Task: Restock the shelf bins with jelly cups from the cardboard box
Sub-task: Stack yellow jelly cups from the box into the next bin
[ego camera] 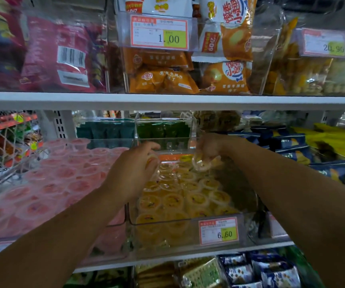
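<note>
A clear shelf bin [179, 222] in the middle holds several yellow jelly cups [171, 201], stacked in rows. My left hand [135, 167] reaches over the back of this bin and grips a yellow jelly cup [151, 160] in its curled fingers. My right hand [209, 147] is over the back right of the bin and holds another yellow jelly cup [201, 163] from above. To the left, a second clear bin [53, 239] is full of pink jelly cups [63, 173]. The cardboard box is out of view.
A white shelf board [167, 99] runs just above the hands, with orange snack packs [163, 80] and a price tag [159, 33] over it. Green packets [163, 129] sit behind the bins. Blue and yellow bags [296, 146] lie to the right. A price label [218, 230] marks the yellow bin.
</note>
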`<action>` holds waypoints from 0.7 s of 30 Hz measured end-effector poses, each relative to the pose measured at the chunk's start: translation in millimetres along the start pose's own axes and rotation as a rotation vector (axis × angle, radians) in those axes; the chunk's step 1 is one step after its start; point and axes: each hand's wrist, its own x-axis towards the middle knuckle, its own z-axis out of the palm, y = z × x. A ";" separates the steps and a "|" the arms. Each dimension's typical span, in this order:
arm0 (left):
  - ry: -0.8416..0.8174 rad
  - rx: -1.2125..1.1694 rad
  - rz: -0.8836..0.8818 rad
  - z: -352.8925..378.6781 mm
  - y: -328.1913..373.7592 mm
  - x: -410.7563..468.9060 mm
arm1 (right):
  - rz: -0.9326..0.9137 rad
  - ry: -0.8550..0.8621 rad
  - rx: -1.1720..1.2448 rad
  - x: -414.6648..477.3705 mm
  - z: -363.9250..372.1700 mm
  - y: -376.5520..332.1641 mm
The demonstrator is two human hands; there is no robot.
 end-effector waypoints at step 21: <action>-0.003 -0.021 0.006 -1.7 1.4 -0.8 | -0.050 0.045 -0.214 23.2 32.2 -4.4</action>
